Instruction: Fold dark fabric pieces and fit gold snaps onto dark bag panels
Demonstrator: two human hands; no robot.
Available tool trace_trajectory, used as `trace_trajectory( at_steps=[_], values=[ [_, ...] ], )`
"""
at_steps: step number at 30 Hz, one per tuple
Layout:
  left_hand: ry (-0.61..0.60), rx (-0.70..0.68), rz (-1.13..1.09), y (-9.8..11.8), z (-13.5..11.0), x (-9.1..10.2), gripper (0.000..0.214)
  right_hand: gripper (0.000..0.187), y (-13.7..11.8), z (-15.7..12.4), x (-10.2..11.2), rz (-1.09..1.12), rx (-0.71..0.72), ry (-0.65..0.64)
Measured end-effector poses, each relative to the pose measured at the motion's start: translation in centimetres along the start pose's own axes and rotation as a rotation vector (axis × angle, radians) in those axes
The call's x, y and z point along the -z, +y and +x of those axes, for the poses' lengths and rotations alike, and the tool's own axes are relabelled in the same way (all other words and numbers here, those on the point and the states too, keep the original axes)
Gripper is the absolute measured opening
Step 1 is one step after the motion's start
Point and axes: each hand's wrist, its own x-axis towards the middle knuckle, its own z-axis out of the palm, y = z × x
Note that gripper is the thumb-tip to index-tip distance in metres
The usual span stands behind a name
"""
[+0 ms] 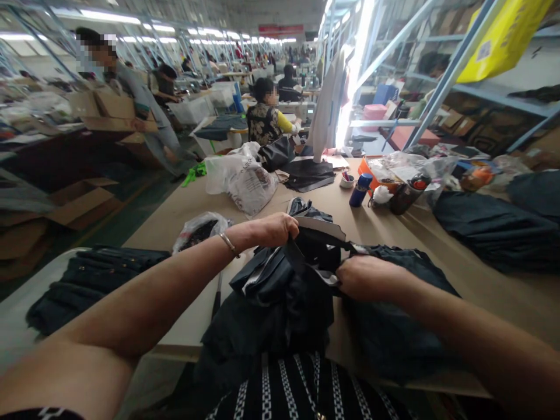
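Note:
A dark navy garment (280,297) with pale inner edges hangs bunched over the table's near edge in front of me. My left hand (280,228), a bangle on its wrist, is closed on the upper edge of the garment. On the other side, my right hand (361,277) grips the garment too, fingers curled round a dark and white strip. Between the hands the cloth is held up and partly stretched. Just beyond it lies a light grey-edged piece (321,228). Dark folded cloth (406,315) lies under my right forearm.
Folded dark garments (100,268) are stacked at left, and more dark cloth (494,227) lies at right. White plastic bags (251,184), a blue flask (361,190), a black bottle (409,192) and an orange basket (371,172) stand farther back. A person carries a cardboard box (111,111) at far left.

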Motion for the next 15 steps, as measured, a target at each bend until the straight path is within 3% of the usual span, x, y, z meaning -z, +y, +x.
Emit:
trace_trajectory(
  at_steps=[2,4,7,11,13,15],
  values=[
    [0.129,-0.028,0.036,-0.3,-0.1,-0.4,0.023,0.022,-1.7,0.2,2.7,-0.084,0.037,-0.238],
    [0.253,-0.078,-0.014,-0.3,0.0,-0.6,0.025,0.025,-3.2,0.6,4.2,-0.177,0.03,-0.309],
    [0.265,-0.106,-0.166,0.1,0.9,-0.9,0.018,0.005,-4.6,1.7,4.4,-0.317,0.048,-0.159],
    [0.089,0.006,-0.543,1.0,1.4,-1.8,0.008,0.02,-4.5,3.1,4.7,-0.334,0.155,-0.078],
    [0.003,0.105,-0.8,1.8,0.8,-3.1,0.008,0.023,-3.5,3.2,5.3,-0.288,0.124,0.035],
    [-0.003,0.176,-1.041,2.7,0.2,-5.0,0.006,0.028,-1.8,2.9,5.7,-0.178,0.083,0.045]
  ],
)
